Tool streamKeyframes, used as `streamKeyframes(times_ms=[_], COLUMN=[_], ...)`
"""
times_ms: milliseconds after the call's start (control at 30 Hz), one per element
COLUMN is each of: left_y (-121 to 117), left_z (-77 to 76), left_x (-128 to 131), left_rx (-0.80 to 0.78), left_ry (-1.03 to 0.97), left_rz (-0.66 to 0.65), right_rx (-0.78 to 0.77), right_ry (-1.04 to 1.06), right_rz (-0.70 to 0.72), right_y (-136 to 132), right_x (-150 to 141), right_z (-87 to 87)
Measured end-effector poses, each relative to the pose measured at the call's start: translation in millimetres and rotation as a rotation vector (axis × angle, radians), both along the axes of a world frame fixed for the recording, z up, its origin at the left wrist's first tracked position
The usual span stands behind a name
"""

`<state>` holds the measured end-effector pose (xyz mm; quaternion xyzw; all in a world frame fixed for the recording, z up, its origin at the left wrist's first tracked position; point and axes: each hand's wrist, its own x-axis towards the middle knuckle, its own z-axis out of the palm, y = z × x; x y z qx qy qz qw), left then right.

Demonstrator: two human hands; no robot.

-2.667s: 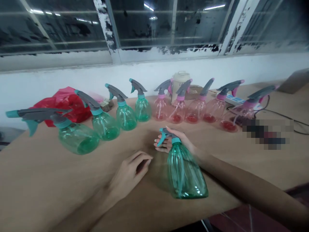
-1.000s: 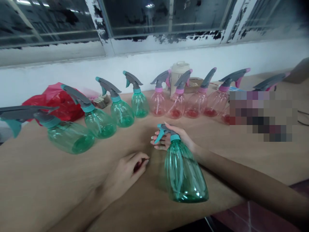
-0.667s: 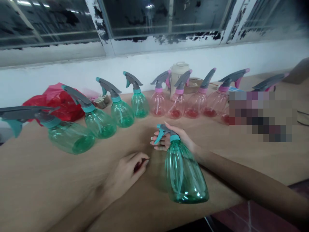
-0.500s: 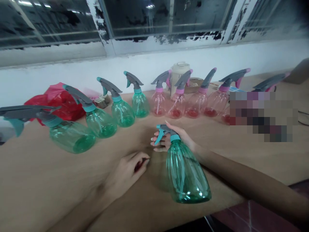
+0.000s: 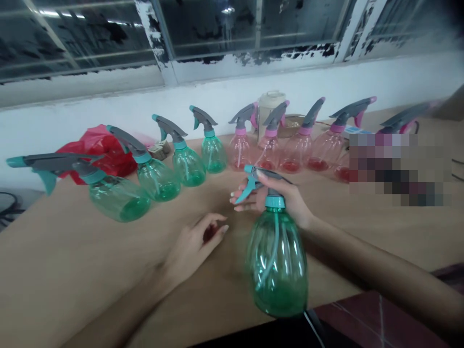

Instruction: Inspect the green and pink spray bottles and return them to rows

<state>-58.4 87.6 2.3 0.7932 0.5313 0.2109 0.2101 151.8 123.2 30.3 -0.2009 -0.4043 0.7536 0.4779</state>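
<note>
My right hand (image 5: 279,198) grips the grey and teal trigger head of a green spray bottle (image 5: 277,261), which hangs lifted and tilted over the near edge of the wooden table (image 5: 72,261). My left hand (image 5: 194,244) rests on the tabletop to the bottle's left with its fingers loosely curled, and a small dark red thing shows under them that I cannot make out.
Several green spray bottles (image 5: 155,171) stand in a row at the back left and several pink ones (image 5: 268,145) at the back right. A red plastic bag (image 5: 97,150) and a cream jar (image 5: 270,104) lie near the white wall. A blurred patch covers the far right.
My right hand has raised the green bottle off the table and brought it nearer, tilting its base toward me. My left hand has stayed in place, its fingers opening slightly.
</note>
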Motion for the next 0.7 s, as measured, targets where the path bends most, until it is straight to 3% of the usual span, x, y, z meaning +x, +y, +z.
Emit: streamKeyframes(times_ms=[133, 233, 400, 567, 700], left_y=[-2.3, -12.2, -43.8, -72.0, -86.8], left_z=[0.6, 10.5, 35.8, 42.5, 36.5], left_x=[-1.5, -0.9, 1.2, -11.6, -47.2], left_rx=[-0.097, -0.142, -0.035, 0.187, 0.255], left_ry=[-0.194, -0.314, -0.168, -0.1, -0.113], left_rz=[0.001, -0.067, -0.129, 0.094, 0.355], right_rx=[0.21, 0.375, 0.559, 0.649, 0.829], right_ry=[-0.047, -0.148, -0.402, -0.508, -0.652], right_rz=[-0.135, -0.2, -0.214, -0.099, 0.014], right_y=[-1.1, -6.7, -28.3, -48.5, -53.4], right_x=[-0.3, -5.2, -33.1, -86.9, -123.8], right_z=[2.6, 11.0, 36.2, 53.1, 60.6])
